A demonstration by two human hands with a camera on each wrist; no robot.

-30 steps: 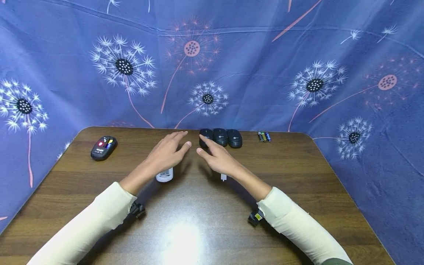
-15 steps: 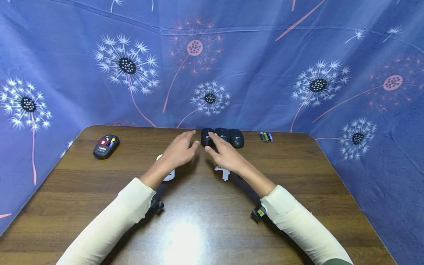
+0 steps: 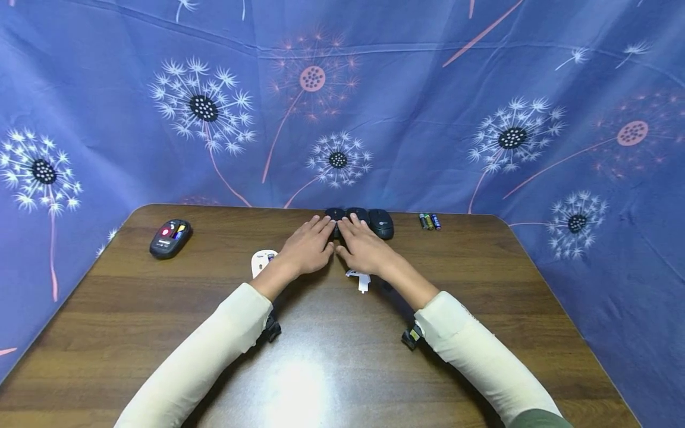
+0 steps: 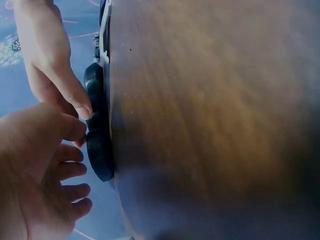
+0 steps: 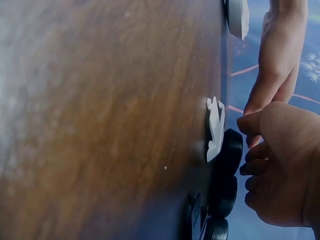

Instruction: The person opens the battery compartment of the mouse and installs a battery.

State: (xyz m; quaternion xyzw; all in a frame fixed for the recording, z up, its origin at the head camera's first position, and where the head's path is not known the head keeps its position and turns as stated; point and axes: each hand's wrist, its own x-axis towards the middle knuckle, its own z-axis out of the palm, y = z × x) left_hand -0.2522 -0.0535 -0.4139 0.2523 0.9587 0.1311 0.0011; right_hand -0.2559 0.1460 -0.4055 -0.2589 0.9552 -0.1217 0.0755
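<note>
My left hand [image 3: 309, 248] and right hand [image 3: 366, 248] are side by side, palms down, with fingers extended and holding nothing. In the head view their fingertips overlap the near side of three black computer mice [image 3: 381, 224]. Both wrist views show the hands raised off the table, the thumbs close together. An upturned white mouse [image 3: 262, 261] sits by my left wrist, partly hidden by it. Just below my right hand lies a white battery cover [image 3: 362, 281], also visible in the right wrist view [image 5: 215, 131].
An upturned black mouse [image 3: 170, 239] with its battery bay exposed lies at the far left. Several small batteries [image 3: 430, 222] stand in a row at the back right. A dark flat piece [image 5: 195, 215] shows in the right wrist view. A patterned blue cloth [image 3: 407, 119] hangs behind the table.
My left hand has moved right toward the right hand, uncovering part of the white mouse. The right hand shifted slightly right, and more of the white cover shows. Both hands have turned flatter.
</note>
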